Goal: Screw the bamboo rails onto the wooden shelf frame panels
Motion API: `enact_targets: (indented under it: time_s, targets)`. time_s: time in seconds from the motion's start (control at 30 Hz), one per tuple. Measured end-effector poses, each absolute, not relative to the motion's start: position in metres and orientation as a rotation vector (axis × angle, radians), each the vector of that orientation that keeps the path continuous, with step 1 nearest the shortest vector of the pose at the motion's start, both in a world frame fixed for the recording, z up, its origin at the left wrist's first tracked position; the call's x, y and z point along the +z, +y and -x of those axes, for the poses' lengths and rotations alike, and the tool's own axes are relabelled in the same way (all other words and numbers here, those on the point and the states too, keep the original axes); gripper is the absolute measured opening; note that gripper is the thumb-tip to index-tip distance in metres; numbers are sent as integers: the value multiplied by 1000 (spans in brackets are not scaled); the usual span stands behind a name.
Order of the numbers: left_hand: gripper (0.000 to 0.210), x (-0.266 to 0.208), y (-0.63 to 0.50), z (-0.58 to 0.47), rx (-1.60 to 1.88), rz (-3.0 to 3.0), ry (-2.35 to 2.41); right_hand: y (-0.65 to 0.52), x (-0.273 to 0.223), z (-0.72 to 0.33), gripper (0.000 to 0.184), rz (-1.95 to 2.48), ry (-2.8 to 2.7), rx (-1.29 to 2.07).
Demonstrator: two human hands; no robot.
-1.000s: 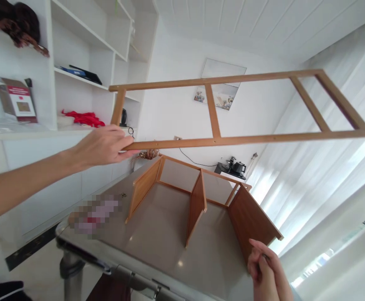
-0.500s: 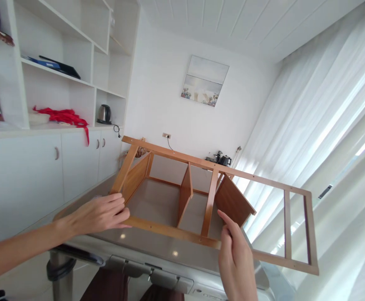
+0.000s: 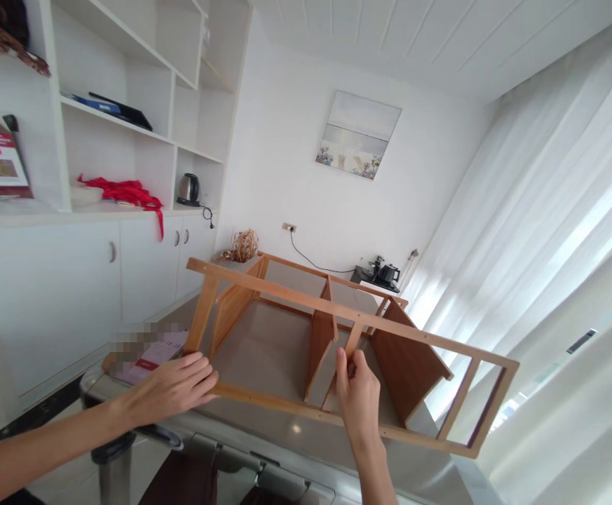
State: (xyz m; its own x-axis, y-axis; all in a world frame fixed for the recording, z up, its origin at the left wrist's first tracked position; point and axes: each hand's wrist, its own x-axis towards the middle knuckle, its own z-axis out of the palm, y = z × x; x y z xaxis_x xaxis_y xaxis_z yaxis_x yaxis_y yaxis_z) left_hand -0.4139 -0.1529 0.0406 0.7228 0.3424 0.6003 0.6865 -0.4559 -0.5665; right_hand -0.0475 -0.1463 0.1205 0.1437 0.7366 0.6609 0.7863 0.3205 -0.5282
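A ladder-like wooden side frame [image 3: 279, 289] stands on its long edge, tilted towards me, on the grey table. My left hand [image 3: 174, 386] is closed round its lower left corner. With thumb and fingers, my right hand [image 3: 358, 393] grips the middle crossbar [image 3: 354, 339]. Behind the frame stand a left wooden board [image 3: 235, 305], a middle board [image 3: 320, 344] and a right board [image 3: 408, 358]. They reach back to a second wooden frame [image 3: 289, 263] on the far side. The near frame's upper rail stands apart from the boards' upper corners.
The grey table [image 3: 263, 337] carries the wooden pieces. A printed paper [image 3: 153, 358] lies at its left. White cabinets [image 3: 48, 294] line the left, with a kettle [image 3: 188, 189] on the counter. Curtains [image 3: 547, 210] hang close on the right. A dried plant [image 3: 242, 245] and black tea set [image 3: 382, 272] are farther back.
My right hand has moved left and closed on the middle crossbar. The near frame's upper rail has tipped towards me, away from the boards. My left hand stays at the corner.
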Motion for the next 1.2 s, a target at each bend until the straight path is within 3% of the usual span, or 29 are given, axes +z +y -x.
enact_targets:
  time_s: [0.17,0.33,0.47,0.63,0.7,0.9,1.2]
  targets:
    - [21,34,-151,392,-679,2131,-963,-140,81,55,45,1372,-1586,-201]
    - [21,41,-147,404,-1153,2127,-1013,-126,57,51,44,1314,-1620,-313]
    - [49,47,-127,420,-1658,1876,-1332,-119,42,48,42,1303,-1671,-363]
    - [77,46,-91,416,-1821,2023,-1754,-116,32,47,37,1294,-1744,-380]
    - [75,38,-81,411,-1837,2077,-1889,-116,31,47,37,1296,-1768,-387]
    - [36,14,-70,403,-1773,1953,-2056,-117,29,56,33,1343,-1806,-424]
    - [46,11,-68,399,-1702,1804,-2263,-112,23,62,32,1404,-1795,-398]
